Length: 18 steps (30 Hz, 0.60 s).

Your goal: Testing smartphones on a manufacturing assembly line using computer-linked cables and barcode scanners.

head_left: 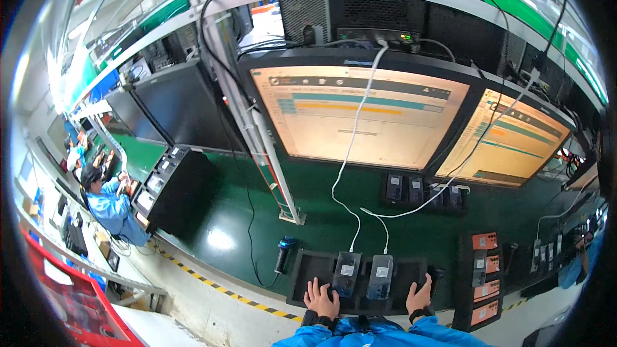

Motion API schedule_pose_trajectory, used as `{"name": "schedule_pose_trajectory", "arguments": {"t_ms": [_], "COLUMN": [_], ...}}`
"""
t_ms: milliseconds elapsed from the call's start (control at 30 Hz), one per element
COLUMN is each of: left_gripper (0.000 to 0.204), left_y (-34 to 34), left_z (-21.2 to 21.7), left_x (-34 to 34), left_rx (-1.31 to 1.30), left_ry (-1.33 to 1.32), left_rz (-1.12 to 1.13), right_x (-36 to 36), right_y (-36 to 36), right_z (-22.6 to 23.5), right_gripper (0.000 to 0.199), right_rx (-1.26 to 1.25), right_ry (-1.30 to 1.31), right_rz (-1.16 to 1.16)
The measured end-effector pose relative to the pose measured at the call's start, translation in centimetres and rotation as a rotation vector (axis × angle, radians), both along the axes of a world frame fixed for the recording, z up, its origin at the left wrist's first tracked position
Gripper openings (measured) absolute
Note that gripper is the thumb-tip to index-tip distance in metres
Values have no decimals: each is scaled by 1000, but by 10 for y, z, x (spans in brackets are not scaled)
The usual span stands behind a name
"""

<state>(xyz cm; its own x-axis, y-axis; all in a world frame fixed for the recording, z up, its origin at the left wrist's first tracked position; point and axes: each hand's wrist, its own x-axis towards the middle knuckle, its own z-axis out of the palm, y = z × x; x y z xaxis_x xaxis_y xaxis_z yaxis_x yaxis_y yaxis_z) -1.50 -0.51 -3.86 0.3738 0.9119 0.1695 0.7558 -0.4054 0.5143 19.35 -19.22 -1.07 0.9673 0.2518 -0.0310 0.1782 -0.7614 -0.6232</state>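
Observation:
Two dark, flat phone-like devices, the left one (346, 273) and the right one (380, 276), lie side by side in a black tray (408, 273) on the green bench. Each carries a white label and has a white cable (348, 218) plugged into its far end. My left hand (321, 299) rests at the tray's near left part with fingers spread, its thumb beside the left device. At the tray's right end is my right hand (419, 294), thumb and fingers apart. Neither hand appears to hold anything.
A handheld scanner (282, 256) stands left of the tray. Two lit monitors (366, 115) rise behind, with a metal post (267, 154) to their left. Another tray with orange-backed devices (486, 289) is at right. A person in blue (112, 209) works far left.

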Motion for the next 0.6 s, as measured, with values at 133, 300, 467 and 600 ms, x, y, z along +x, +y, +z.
{"name": "schedule_pose_trajectory", "arguments": {"t_ms": [133,300,467,600], "left_gripper": [33,32,34,36], "left_y": [1,4,6,6], "left_z": [7,6,3,7], "left_x": [1,2,0,-3], "left_rx": [-16,-29,-33,-31], "left_ry": [26,-16,-10,0], "left_rz": [-14,-24,-58,-70], "right_x": [3,7,4,0], "right_y": [-1,-5,-1,-3], "right_z": [-3,-15,-9,-10], "right_gripper": [57,56,55,55], "right_rx": [72,76,33,43], "right_ry": [-78,-74,-79,-77], "right_rz": [62,21,5,6]}}
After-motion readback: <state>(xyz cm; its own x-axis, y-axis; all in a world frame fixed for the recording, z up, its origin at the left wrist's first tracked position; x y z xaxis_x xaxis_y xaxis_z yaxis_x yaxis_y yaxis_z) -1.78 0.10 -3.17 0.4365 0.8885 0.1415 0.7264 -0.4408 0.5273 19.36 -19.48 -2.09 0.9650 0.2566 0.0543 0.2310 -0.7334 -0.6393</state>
